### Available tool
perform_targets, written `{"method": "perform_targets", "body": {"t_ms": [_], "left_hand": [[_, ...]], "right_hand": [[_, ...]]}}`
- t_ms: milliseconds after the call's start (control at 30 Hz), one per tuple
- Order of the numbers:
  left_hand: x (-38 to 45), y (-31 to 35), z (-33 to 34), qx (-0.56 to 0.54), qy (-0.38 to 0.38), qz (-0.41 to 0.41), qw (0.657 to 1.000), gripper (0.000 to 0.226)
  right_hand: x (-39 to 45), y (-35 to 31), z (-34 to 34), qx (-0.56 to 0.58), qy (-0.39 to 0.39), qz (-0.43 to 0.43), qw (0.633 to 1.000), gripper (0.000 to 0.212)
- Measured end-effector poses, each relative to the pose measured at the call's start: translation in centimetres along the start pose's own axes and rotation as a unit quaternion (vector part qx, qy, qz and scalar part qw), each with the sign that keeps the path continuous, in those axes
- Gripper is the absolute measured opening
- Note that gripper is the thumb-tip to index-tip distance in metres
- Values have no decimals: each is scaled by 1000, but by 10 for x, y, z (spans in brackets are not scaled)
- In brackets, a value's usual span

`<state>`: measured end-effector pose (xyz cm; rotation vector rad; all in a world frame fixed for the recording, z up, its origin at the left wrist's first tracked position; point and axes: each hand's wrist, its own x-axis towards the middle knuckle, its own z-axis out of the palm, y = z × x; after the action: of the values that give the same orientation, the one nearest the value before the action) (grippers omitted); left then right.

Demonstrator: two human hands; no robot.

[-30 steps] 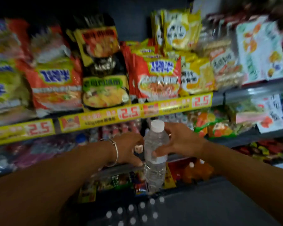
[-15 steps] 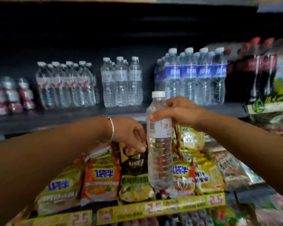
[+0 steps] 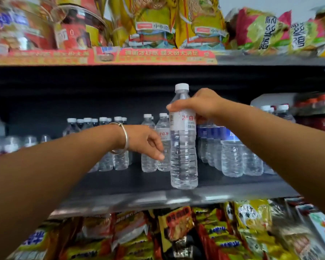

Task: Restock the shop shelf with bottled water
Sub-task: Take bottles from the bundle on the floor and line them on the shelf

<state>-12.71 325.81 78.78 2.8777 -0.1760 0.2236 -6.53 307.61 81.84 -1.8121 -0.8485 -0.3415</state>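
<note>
My right hand (image 3: 199, 106) grips a clear water bottle (image 3: 183, 151) with a white cap and white label near its shoulder. The bottle is upright at the front of the dark shelf (image 3: 139, 199), its base at or just above the board. My left hand (image 3: 144, 141), with a silver bangle on the wrist, hangs relaxed and holds nothing, just left of the bottle. Behind it stand two same-label bottles (image 3: 156, 147). A group of small water bottles (image 3: 105, 143) fills the left, and blue-label bottles (image 3: 227, 151) the right.
Instant noodle packets (image 3: 176, 233) crowd the shelf below. Noodle bags and cups (image 3: 154, 25) sit on the shelf above, behind a red price strip (image 3: 109, 57). Dark soda bottles (image 3: 323, 122) stand at the far right. Bare shelf board lies between the bottle groups.
The view has lifted from the noodle shelves to the water shelf. My right hand has carried the bottle up and forward onto the shelf's front. My left hand has come along beside it.
</note>
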Motion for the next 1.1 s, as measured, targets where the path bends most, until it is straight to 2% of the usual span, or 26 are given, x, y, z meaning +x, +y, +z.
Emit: {"method": "perform_targets", "body": {"t_ms": [267,533,767,900,1100], "left_hand": [[23,-79,0,-3,14,-27,1000,37],[51,-135,16,-21,6,-19,1000,39],[71,-153,30,-37,7,-5,999,39],[77,-155,35,-47,9,0,999,37],[79,-154,41,-39,7,-2,999,38]], "right_hand": [[62,10,67,-58,52,13,997,42],[103,42,124,-131,40,55,989,63],[122,53,143,-196,54,69,977,58],[128,56,146,-196,48,76,976,50],[127,57,148,-181,48,77,979,49]]}}
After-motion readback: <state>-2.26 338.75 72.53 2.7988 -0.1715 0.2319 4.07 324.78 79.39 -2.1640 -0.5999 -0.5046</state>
